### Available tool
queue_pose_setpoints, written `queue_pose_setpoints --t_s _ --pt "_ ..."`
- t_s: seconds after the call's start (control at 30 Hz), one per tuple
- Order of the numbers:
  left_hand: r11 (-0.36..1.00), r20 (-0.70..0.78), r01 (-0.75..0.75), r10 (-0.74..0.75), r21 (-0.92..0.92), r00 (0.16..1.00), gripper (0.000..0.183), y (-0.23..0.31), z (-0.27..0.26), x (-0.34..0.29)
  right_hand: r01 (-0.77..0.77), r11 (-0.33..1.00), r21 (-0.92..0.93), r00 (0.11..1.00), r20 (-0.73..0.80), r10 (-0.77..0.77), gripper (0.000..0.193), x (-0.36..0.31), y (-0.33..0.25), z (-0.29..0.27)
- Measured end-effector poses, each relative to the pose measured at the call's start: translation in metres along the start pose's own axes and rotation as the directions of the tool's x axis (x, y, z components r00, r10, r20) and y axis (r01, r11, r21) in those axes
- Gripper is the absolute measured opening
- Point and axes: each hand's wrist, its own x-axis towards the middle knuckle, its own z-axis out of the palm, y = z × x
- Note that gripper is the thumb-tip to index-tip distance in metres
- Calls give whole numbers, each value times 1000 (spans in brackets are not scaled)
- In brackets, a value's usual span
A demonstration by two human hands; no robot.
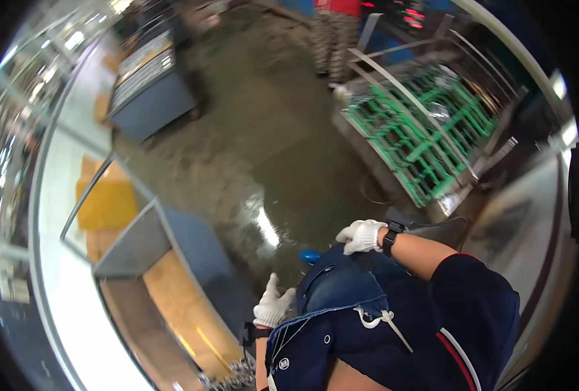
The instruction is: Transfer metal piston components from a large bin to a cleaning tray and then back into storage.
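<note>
My left hand [274, 304], in a white knit glove with a dark strap at the wrist, hangs beside my dark blue apron [338, 287]. One finger or the thumb points up, apart from the rest, and the hand holds nothing I can see. My right hand [362, 236], also in a white glove, with a black watch [390, 238] on the wrist, is over the far side of the apron. Its fingers are loosely bent and slightly apart, with nothing visible in them. A grey cart [136, 244] lined with cardboard stands at my left; shiny metal parts [234, 376] lie at its near end.
A green pallet [426, 130] inside a metal frame lies at the right. Further off at the left stands a grey bin on wheels [156, 101]. A person in patterned trousers [330, 42] stands at the back. Wet floor [289, 163] stretches between; a blue shoe tip [310, 256] shows below me.
</note>
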Motion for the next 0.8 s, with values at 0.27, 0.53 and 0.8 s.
queue_pose_setpoints --t_s 0.27,0.53,0.8 --pt "951 68 -302 307 -74 949 83 27 5 1 -678 731 75 707 -204 677 37 -175 204 61" --pt "831 -61 -483 486 -275 872 92 131 42 -18 -248 682 689 -17 -706 708 60 -318 307 -38" --pt "435 -134 -772 895 464 424 102 365 128 -64 -385 923 -9 302 -946 117 58 -255 388 -258"
